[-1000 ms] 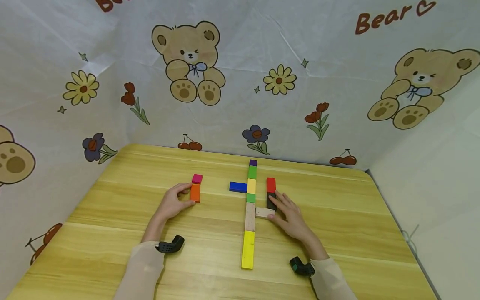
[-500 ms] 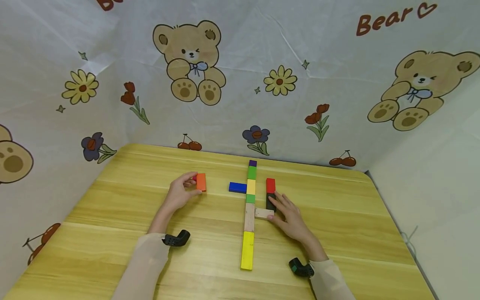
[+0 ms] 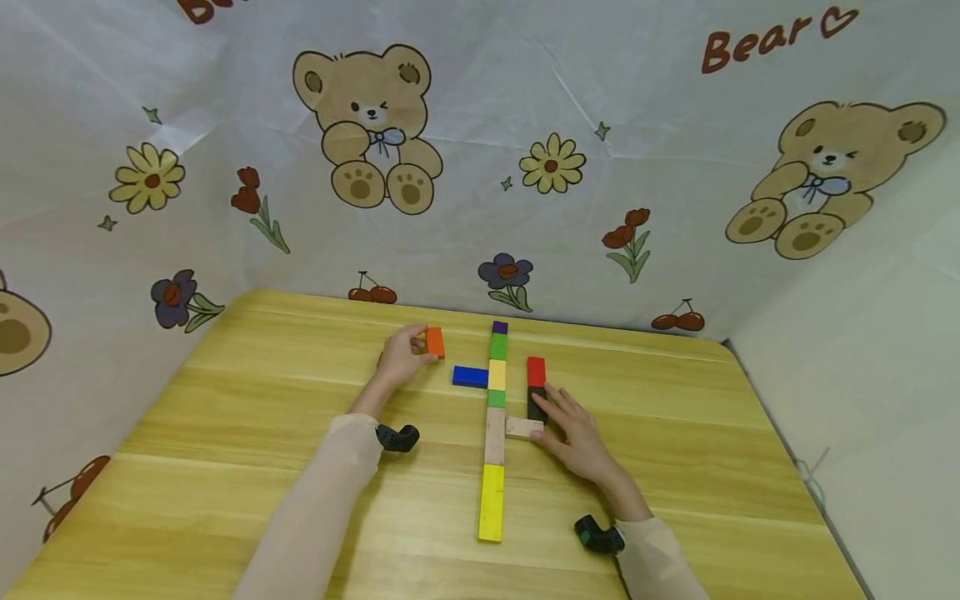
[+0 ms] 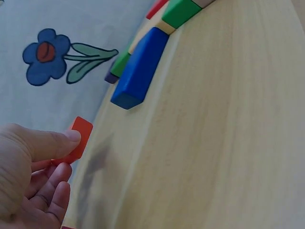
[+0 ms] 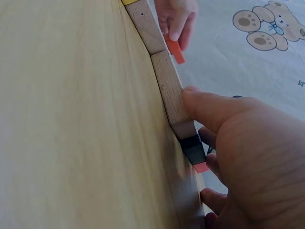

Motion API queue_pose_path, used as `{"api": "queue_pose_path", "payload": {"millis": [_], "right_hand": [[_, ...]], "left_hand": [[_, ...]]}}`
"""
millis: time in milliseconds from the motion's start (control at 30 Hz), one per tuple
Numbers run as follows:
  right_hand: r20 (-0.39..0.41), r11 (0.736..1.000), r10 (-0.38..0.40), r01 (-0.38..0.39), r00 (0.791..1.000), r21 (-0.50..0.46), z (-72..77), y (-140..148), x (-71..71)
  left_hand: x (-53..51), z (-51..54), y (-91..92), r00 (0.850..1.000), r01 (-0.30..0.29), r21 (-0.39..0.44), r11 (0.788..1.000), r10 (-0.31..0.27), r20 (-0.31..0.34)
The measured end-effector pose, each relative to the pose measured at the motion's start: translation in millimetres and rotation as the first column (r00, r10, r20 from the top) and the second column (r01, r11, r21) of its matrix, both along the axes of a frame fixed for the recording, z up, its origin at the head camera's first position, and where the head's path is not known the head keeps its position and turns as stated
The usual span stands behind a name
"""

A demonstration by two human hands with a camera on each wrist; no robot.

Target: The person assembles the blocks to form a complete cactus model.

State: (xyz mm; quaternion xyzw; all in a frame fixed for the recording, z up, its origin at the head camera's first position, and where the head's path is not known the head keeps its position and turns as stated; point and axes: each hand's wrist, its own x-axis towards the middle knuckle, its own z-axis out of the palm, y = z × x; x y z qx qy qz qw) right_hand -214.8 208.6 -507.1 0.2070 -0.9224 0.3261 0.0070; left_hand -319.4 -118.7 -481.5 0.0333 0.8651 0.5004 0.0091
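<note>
My left hand (image 3: pixel 402 360) pinches an orange block (image 3: pixel 435 342) between thumb and fingers; the left wrist view shows that orange block (image 4: pixel 83 137) raised over the table, its shadow below. A pink-red block (image 3: pixel 379 358) is mostly hidden behind this hand. Blue block (image 3: pixel 470 377) lies to the right of it, its end against a column of blocks. With fingers fairly straight, my right hand (image 3: pixel 577 433) rests its fingertips at a black block (image 3: pixel 536 404) and its thumb at a plain wooden block (image 3: pixel 522 427). A red block (image 3: pixel 536 371) continues the black one's line.
The column runs from a purple block (image 3: pixel 500 327) through green, pale yellow, green and a plain wooden block (image 3: pixel 495 435) to a long yellow block (image 3: pixel 491 502). Behind the wooden table (image 3: pixel 225 467) hangs a bear-print cloth (image 3: pixel 660 108).
My left hand has lifted the orange block and carried it right and away from me, leaving the pink-red block behind. My right hand stays at the black and plain wooden blocks.
</note>
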Motion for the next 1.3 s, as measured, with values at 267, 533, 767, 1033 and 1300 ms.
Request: {"api": "queue_pose_path", "payload": {"millis": [267, 533, 767, 1033, 1300], "right_hand": [[-0.008, 1.000, -0.006, 0.006, 1.000, -0.008, 0.2, -1, 1.7], [-0.001, 1.000, -0.007, 0.007, 1.000, -0.013, -0.3, 0, 1.5], [-0.001, 1.000, -0.008, 0.008, 1.000, -0.009, -0.8, 0, 1.1], [0.007, 1.000, -0.007, 0.007, 1.000, -0.001, -0.8, -1, 0.9], [0.009, 1.000, -0.010, 0.010, 1.000, 0.001, 0.4, -2, 0.6]], "left_hand": [[-4.3, -13.0, 12.4, 1.000, 0.020, 0.007, 1.000, -0.020, 0.014], [-4.5, -20.1, 17.9, 0.999, 0.040, -0.020, 0.999, -0.040, 0.023], [-4.4, -20.2, 22.1, 0.998, 0.065, -0.055, 0.996, -0.065, 0.004], [-2.7, -24.6, 22.5, 0.996, 0.079, -0.053, 0.996, -0.080, -0.033], [-1.2, -25.4, 24.0, 0.995, 0.082, -0.043, 0.996, -0.084, -0.058]]}}
